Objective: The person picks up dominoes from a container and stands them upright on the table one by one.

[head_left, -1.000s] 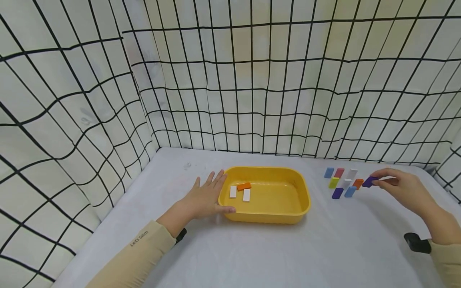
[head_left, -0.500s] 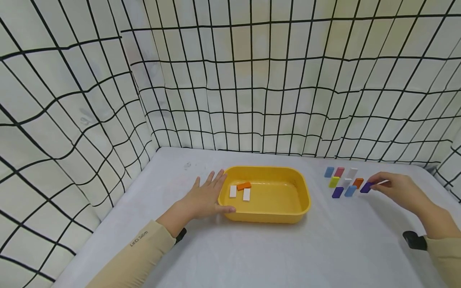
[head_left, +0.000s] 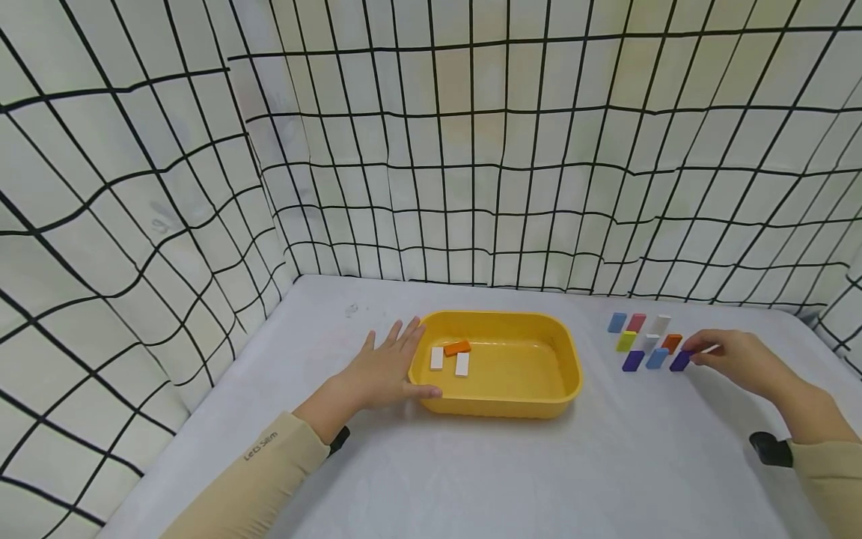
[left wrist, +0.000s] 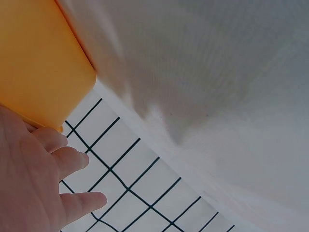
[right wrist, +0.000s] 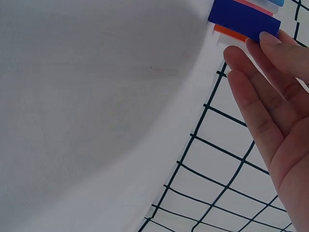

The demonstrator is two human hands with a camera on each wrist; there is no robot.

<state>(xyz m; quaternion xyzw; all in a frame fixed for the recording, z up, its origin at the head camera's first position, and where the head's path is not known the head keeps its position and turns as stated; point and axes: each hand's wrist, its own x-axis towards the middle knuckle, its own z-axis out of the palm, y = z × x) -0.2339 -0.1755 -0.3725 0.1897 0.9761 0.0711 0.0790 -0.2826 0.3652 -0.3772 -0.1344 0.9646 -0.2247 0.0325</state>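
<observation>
My right hand (head_left: 750,365) pinches a purple domino (head_left: 679,361) between thumb and fingertips, standing it on end at the right of the front row of dominoes. In the right wrist view the domino (right wrist: 244,18) appears dark blue, the thumb on its near corner and the other fingers (right wrist: 253,96) extended. My left hand (head_left: 384,373) lies spread on the left rim of a yellow tub (head_left: 501,408). Seen from the left wrist, the fingers (left wrist: 84,203) are straight beside the tub's wall (left wrist: 43,53). Inside the tub lie an orange domino (head_left: 457,348) and two white dominoes (head_left: 462,364).
Left of the held domino, several upright dominoes stand in close rows: a purple one (head_left: 633,361), a light blue one (head_left: 657,358), an orange one (head_left: 671,343) and a yellow-green one (head_left: 625,341) among them. A black grid on white cloth (head_left: 471,187) rises behind the white table (head_left: 512,479).
My right hand has moved slightly left and down, bringing the purple domino from a tilt to upright beside the light blue one. The left hand and tub have stayed in place.
</observation>
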